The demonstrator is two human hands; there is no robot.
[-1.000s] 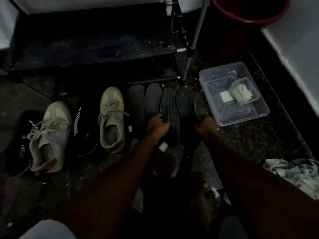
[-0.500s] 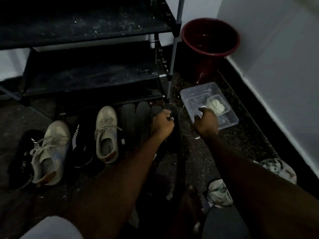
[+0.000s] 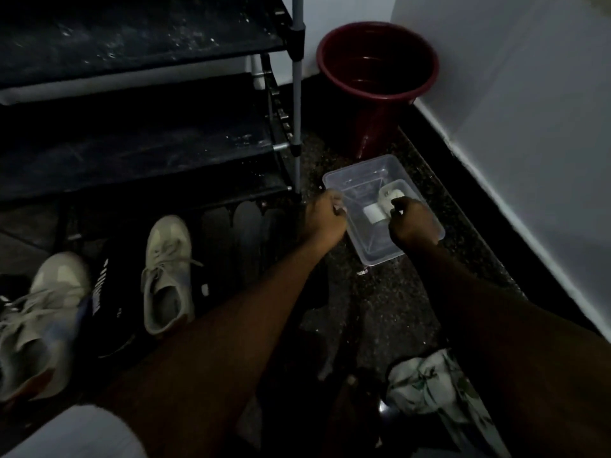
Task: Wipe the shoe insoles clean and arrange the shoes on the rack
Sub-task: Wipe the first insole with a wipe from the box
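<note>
At the far left of the floor (image 3: 396, 292) I see a beige sneaker (image 3: 43, 319). A black shoe (image 3: 105, 302) sits just beside it, then a second beige sneaker (image 3: 168, 276). All three are on the floor along the front edge of the rack (image 3: 139, 143). The rack's shelves show only dust from here, so I judge the arranging has not begun.

Next, right at the rack's foot, dark insoles (image 3: 246, 226) lie side by side, out of the shoes. It is too dim for me to tell whether any has been wiped.

My left hand (image 3: 325, 216) is curled at the left rim of the clear container (image 3: 426, 216), which sits on the floor by the rack's right front post. I cannot tell whether the hand grips the rim or is only clenched beside it.

Inside the container, toward its far right corner, lies the pale cloth (image 3: 388, 195). My right hand (image 3: 411, 223) reaches over the container and pinches that cloth.

Behind the container, a red bucket (image 3: 377, 71) stands in the corner by the wall. A patterned cloth (image 3: 429, 385) lies crumpled on the floor near the bottom right.

As I read it, I am fetching the wiper. Wiping, refitting the insoles and shelving every shoe all look left to do.
</note>
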